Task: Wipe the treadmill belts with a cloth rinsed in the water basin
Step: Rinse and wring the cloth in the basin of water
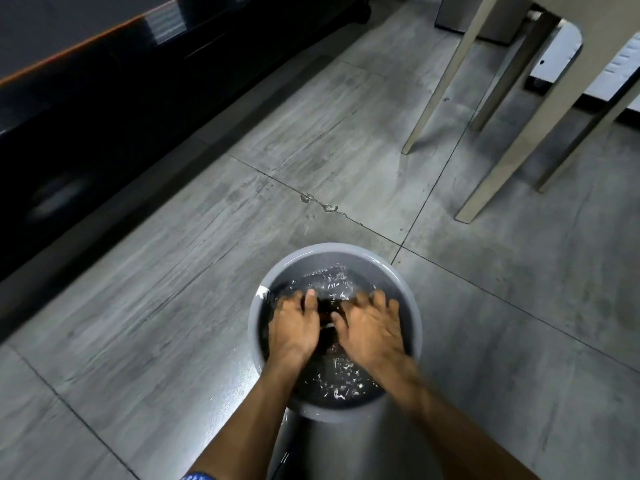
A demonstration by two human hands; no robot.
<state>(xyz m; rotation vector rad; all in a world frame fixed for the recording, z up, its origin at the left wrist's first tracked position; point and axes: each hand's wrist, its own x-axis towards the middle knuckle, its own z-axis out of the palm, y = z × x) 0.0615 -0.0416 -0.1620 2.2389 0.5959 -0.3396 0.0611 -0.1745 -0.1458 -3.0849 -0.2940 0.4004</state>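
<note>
A round grey basin (349, 251) full of rippling water stands on the floor tiles at the lower middle of the head view. Both of my hands are down in it. My left hand (294, 325) and my right hand (372, 329) lie side by side, fingers spread and blurred by motion, pressing on a dark cloth (327, 306) that is mostly under the water. Only a dark strip of cloth shows between the hands. Along the left edge runs the black treadmill (86, 98) with its grey belt (52, 22) and an orange trim line.
Grey floor tiles (242, 202) surround the basin, with a few water drops (318, 202) on a tile seam ahead. Beige chair or table legs (512, 140) stand at the upper right. A white wall base (571, 57) lies behind them.
</note>
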